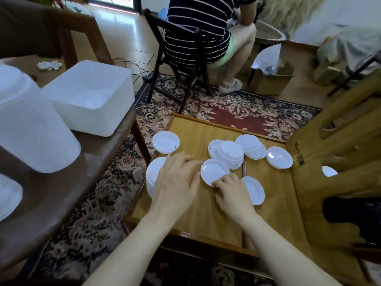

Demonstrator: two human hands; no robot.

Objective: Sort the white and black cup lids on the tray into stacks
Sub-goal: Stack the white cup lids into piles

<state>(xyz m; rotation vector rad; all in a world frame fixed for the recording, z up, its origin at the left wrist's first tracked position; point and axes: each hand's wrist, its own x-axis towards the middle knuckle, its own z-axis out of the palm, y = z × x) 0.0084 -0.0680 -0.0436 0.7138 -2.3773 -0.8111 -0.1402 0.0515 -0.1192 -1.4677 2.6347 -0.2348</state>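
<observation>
Both hands are down on the wooden tray [191, 213]. Left hand [177, 180] lies with fingers straight and relaxed, gripping nothing, resting on or just over a stack [153, 174] of white lids at the tray's left edge; whether it actually touches the stack is hidden. Right hand [235, 193] has its fingertips curled onto the near rim of one white lid [214, 171], seemingly pinching it.

Going left to right, a single lid [166, 142] sits at the tray's far left, then the stack, the pinched lid at the centre, a jumbled pile [228, 153] behind it, another lid [254, 190] just beside the right hand, and a lone lid [279, 157] near the tray's right wall. No black lids show on the tray.

These lids look like thin moulded plastic: round, shallow, glossy, with raised rims. They should be very light, slightly flexible and slippery, so the rim is the place to pinch, thumb under and fingers on top. Nested ones may cling together.

On the table to the left stands a white tub [97, 100].
</observation>
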